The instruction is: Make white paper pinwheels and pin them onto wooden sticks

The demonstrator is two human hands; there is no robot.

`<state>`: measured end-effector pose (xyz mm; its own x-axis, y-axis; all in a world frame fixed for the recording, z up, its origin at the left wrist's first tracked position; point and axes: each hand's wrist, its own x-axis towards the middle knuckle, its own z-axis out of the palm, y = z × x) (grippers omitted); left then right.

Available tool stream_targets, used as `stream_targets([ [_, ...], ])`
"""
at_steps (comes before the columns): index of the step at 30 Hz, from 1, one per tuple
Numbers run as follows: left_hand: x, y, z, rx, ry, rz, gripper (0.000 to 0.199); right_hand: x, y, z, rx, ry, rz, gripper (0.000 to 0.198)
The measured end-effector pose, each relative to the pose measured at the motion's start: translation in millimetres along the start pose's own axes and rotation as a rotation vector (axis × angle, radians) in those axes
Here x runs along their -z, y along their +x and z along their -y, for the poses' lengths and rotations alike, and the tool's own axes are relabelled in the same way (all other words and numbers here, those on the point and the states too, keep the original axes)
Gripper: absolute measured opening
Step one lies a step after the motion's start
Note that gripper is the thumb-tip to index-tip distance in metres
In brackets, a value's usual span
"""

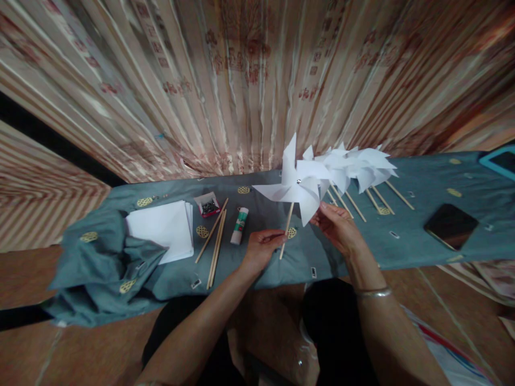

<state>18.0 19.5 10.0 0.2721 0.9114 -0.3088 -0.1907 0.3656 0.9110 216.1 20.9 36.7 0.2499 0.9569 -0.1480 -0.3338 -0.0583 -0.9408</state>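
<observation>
A white paper pinwheel [298, 194] with a silvery pin at its centre is held upright in front of me. My left hand [262, 247] pinches its wooden stick [289, 219] below the blades. At the lower right blade, the bent fingers of my right hand [336, 224] close on the paper edge; the fingertips are partly hidden. Just behind, several finished white pinwheels [362, 163] lie in an overlapping row, their sticks pointing toward me. Left of my left hand are a glue stick [240, 225] and several loose wooden sticks [218, 249].
A small open box [208, 205] holds dark pins. A stack of white paper [163, 228] lies by bunched cloth [104, 262] at the left. On the right are a dark phone [451, 226] and a blue-edged device [501, 161]. A patterned curtain [241, 80] hangs behind the table.
</observation>
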Motion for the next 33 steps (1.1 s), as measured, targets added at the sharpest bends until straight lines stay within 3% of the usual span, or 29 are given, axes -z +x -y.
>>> stream_targets([
  [33, -1.1, 0.0, 4.4, 0.009, -0.004, 0.014, 0.031, -4.7, -4.8, 2.5, -0.081, 0.089, 0.073, 0.033],
])
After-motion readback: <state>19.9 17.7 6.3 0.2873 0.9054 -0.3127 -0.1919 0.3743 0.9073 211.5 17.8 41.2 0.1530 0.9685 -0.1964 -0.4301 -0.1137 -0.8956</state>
